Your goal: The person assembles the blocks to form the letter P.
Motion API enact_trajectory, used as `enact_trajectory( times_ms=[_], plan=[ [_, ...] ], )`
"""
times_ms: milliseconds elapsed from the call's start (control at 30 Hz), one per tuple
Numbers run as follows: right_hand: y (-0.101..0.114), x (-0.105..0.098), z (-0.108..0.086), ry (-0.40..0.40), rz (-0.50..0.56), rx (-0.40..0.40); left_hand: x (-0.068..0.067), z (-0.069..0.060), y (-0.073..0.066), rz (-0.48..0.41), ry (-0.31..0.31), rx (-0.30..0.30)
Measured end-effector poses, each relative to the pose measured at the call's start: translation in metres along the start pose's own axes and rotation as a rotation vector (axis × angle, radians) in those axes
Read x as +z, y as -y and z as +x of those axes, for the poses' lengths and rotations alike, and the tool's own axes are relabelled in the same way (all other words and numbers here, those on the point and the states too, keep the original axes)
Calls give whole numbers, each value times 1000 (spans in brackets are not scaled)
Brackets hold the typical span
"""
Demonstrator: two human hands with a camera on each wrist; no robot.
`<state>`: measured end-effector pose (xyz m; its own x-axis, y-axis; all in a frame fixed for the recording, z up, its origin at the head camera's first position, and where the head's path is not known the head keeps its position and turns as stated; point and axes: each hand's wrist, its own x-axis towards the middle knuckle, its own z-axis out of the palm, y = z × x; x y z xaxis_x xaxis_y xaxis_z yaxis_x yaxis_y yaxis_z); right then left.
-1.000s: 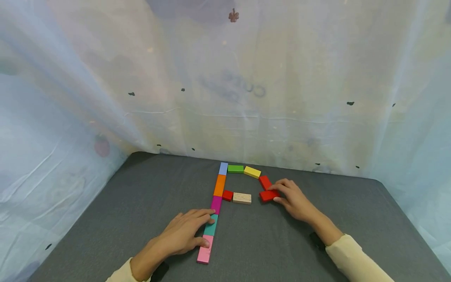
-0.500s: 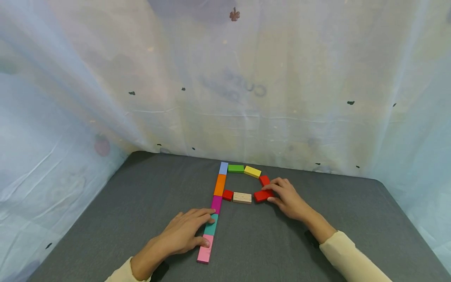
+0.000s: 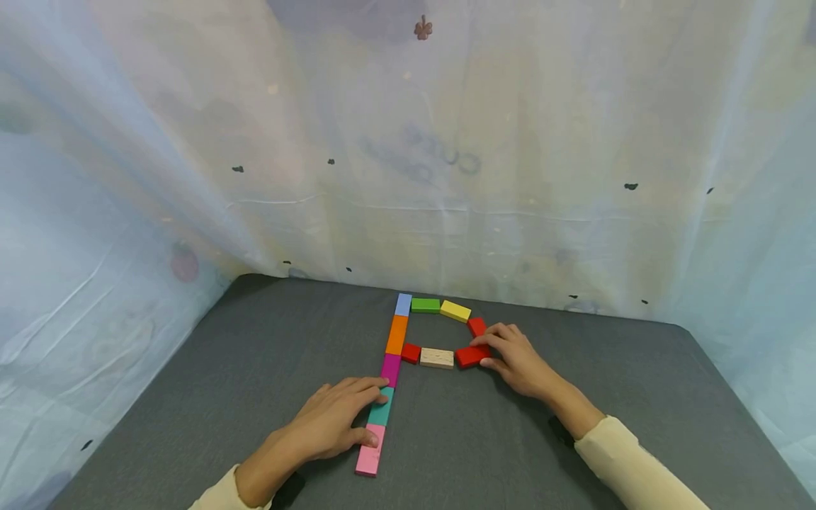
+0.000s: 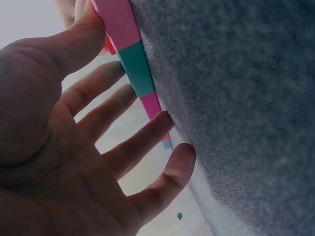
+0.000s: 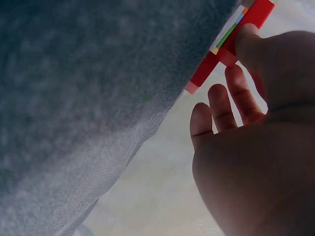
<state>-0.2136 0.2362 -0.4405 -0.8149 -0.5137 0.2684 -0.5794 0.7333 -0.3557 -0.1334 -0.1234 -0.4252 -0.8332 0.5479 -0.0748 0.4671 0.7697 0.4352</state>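
Note:
My right hand [image 3: 524, 367] pinches a red block [image 3: 467, 356] between thumb and fingers, its left end against or close to a plain wooden block [image 3: 436, 358]. Another red block [image 3: 477, 326] lies just behind, partly hidden by the fingers. With fingers extended, my left hand [image 3: 334, 419] rests along a row of blocks: its thumb touches the pink block [image 3: 368, 462], and its fingertips are at the teal block [image 3: 381, 407] and magenta block [image 3: 392, 368]. In the left wrist view, the fingers are spread beside the pink block [image 4: 118, 22] and teal block [image 4: 137, 70].
Beyond the magenta block, the row continues with an orange block [image 3: 397, 334] and a light blue block [image 3: 403, 304]. A green block [image 3: 425, 305] and a yellow block [image 3: 455, 311] curve rightward. A small red block [image 3: 411, 353] adjoins the row. A pale curtain [image 3: 446, 234] borders the grey table [image 3: 223, 397].
My right hand has slid the red block leftward, closing the gap to the wooden block. The left hand has stayed in place on the row.

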Motion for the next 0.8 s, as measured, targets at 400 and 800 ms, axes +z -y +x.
enact_trajectory(
  times_ms=[400,800],
  plan=[
    [-1,3,3,22,-9,24,0,1,0,-8,19,-19],
    [-3,4,3,43,-20,35,-1,0,-1,-12,6,-8]
  ],
)
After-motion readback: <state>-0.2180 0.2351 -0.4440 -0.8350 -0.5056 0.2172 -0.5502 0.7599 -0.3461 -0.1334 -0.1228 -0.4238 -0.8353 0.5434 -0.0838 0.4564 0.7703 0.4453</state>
